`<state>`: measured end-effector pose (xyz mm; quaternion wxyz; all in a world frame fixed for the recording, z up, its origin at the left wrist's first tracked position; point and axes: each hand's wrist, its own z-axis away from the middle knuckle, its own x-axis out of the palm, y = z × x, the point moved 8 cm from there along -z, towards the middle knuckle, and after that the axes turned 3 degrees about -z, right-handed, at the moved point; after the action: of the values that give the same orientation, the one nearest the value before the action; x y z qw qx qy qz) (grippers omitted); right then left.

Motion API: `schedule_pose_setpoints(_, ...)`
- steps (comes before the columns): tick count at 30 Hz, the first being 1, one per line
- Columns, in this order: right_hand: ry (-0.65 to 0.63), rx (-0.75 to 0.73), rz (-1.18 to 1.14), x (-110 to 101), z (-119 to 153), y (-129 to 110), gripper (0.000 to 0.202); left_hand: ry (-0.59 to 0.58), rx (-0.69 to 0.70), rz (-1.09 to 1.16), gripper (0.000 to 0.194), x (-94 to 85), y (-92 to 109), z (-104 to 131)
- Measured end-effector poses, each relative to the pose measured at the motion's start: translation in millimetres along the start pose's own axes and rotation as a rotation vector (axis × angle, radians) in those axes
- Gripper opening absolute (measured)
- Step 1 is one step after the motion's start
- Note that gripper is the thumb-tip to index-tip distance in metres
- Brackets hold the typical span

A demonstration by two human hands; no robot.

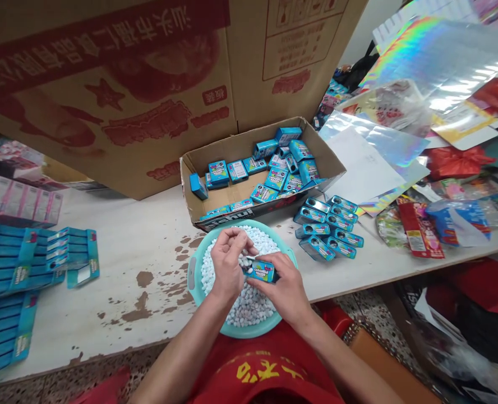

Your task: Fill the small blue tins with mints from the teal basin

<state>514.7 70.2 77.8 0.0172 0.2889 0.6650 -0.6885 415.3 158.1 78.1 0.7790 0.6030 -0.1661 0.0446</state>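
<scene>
The right hand (288, 283) holds a blue box (262, 271) labelled "CARAMELO".

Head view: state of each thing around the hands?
Right hand: shut around a small blue box.
Small blue box: held over teal basin; contents unclear.
Teal basin: filled with small pale pieces.
Left hand: bunched at the box's end; grip unclear.
Carton tray: open-topped, partly filled with blue boxes.
Grouped boxes: close together on the table.
Table: brown-blotched.

1 open blue box (262, 271) overhangs white pellets (251, 306).
</scene>
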Motion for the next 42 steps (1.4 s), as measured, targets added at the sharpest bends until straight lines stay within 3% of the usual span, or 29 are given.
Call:
schedule_pose_setpoints(6,0.035,-0.004,-0.037,0,-1,-1,0.033,-0.086,-0.062,-0.012,0.019,5.5,-6,2)
schedule_pose_setpoints(14,0.075,-0.032,-0.127,-3,5,-3,0.036,-0.2,-0.004,0.036,0.013,11.0,9,17)
schedule_pose_setpoints(17,0.096,0.028,-0.199,-7,7,8,0.035,-0.178,0.021,0.018,0.012,1.9,10,8)
schedule_pose_setpoints(19,0.104,0.019,-0.252,-14,11,10,0.038,-0.1,0.096,-0.034,0.013,-13.6,9,-8)
schedule_pose_setpoints(22,0.14,-0.028,-0.28,-28,19,10,0.038,-0.044,0.209,-0.387,0.019,-32.9,-9,-38)
schedule_pose_setpoints(25,0.187,-0.001,-0.252,-39,23,18,0.036,-0.295,0.31,-0.928,0.023,-22.4,-49,-56)
schedule_pose_setpoints(28,0.195,0.037,-0.239,-42,24,28,0.035,-0.491,0.362,-1.297,0.03,-13.1,-84,-52)
schedule_pose_setpoints(32,0.229,0.102,-0.217,-44,25,43,0.033,-0.516,0.291,-1.515,0.034,-14.6,-97,-37)
schedule_pose_setpoints(36,0.223,0.133,-0.194,-38,24,47,0.033,-0.36,0.242,-1.419,0.02,-27.3,-91,-32)
schedule_pose_setpoints(39,0.213,0.134,-0.188,-35,24,44,0.032,-0.227,0.235,-1.098,0.015,-38.3,-81,-33)
schedule_pose_setpoints(42,0.196,0.109,-0.162,-34,23,35,0.032,-0.086,0.018,-0.715,0.021,-52.7,-74,-31)
